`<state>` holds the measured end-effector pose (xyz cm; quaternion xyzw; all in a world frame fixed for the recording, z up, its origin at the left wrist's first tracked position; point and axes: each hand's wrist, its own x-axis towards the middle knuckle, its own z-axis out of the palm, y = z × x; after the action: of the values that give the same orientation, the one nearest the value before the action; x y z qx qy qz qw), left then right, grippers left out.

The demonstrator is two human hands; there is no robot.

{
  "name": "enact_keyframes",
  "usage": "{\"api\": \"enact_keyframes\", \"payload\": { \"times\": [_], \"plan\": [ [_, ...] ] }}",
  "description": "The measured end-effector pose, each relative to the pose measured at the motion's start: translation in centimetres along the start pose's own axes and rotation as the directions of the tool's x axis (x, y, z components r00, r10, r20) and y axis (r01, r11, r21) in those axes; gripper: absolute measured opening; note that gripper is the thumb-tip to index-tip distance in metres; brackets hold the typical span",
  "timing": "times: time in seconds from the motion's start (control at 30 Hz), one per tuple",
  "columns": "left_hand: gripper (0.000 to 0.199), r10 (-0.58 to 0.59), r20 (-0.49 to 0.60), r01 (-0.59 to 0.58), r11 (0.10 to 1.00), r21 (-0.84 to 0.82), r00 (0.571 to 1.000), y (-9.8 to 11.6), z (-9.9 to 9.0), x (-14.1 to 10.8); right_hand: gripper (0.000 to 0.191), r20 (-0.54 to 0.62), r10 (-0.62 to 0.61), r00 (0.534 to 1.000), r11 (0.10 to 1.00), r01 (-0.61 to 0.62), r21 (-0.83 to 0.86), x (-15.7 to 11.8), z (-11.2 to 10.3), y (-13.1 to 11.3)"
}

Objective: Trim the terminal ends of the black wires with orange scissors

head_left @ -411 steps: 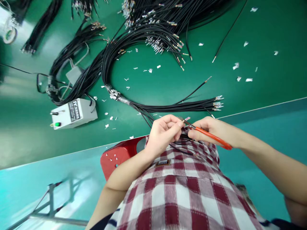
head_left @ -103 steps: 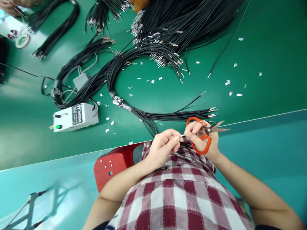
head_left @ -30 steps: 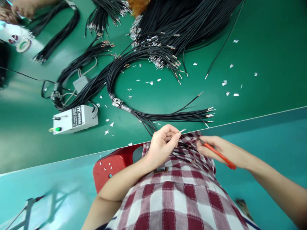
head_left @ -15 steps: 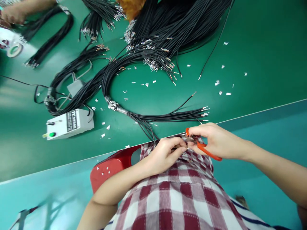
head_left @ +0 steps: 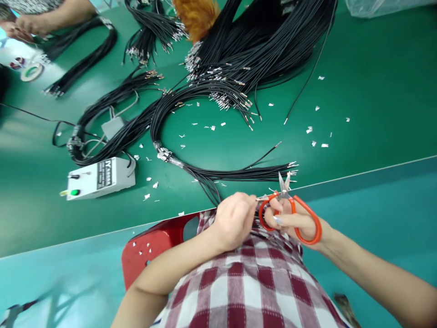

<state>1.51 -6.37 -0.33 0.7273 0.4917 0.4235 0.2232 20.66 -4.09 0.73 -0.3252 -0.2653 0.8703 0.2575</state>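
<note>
My left hand [head_left: 237,218] is closed at the table's front edge, above my lap. It grips a black wire [head_left: 213,195] that runs down from the taped bundle, and a pale wire tip [head_left: 261,198] pokes out past the fingertips. My right hand [head_left: 300,223] holds scissors [head_left: 313,224] with orange handles, its fingers through and around the loops. The slightly parted blades point away from me, over the table edge. Just beyond them lie the bare metal ends of a black wire bundle [head_left: 235,175], which is bound with clear tape [head_left: 175,161].
A white box [head_left: 118,172] with a green button stands at left. Large black wire bundles [head_left: 273,45] lie at the back, near fluffy orange-brown material [head_left: 198,18]. White scraps [head_left: 309,130] dot the table. A red stool [head_left: 146,250] is below. Another person's hands [head_left: 30,27] work at far left.
The scissors have turned in my right hand: their blades pointed toward the left fingers and now point away across the table. My left hand has rolled over, knuckles up. The view has shifted slightly.
</note>
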Motion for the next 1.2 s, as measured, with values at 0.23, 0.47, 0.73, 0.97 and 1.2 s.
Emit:
{"api": "enact_keyframes", "payload": {
  "times": [0.23,0.47,0.73,0.97,1.2],
  "plan": [
    [0.012,-0.477,0.237,0.53,0.713,-0.459,0.846,1.6,-0.4,2.1,0.018,-0.125,-0.137,0.983,0.665,-0.003,-0.747,-1.3,-0.7,-0.5],
    [0.015,-0.528,0.298,0.6,0.612,-0.516,0.795,1.7,-0.3,2.1,0.029,-0.268,-0.42,0.867,0.789,0.202,-0.58,-0.1,0.3,-2.5],
    [0.021,-0.532,0.302,0.609,0.641,-0.468,0.791,1.9,0.0,1.7,0.035,-0.288,-0.417,0.862,0.842,0.247,-0.48,0.8,1.3,-2.6],
    [0.027,-0.579,0.307,0.637,0.538,-0.552,0.756,1.8,0.2,1.5,0.035,-0.323,-0.391,0.862,0.864,0.222,-0.453,1.4,1.2,-2.1],
    [0.029,-0.533,0.389,0.615,0.351,-0.706,0.751,1.8,-0.2,2.4,0.035,-0.266,-0.352,0.897,0.889,0.232,-0.396,1.7,1.1,-0.7]
  ]
}}
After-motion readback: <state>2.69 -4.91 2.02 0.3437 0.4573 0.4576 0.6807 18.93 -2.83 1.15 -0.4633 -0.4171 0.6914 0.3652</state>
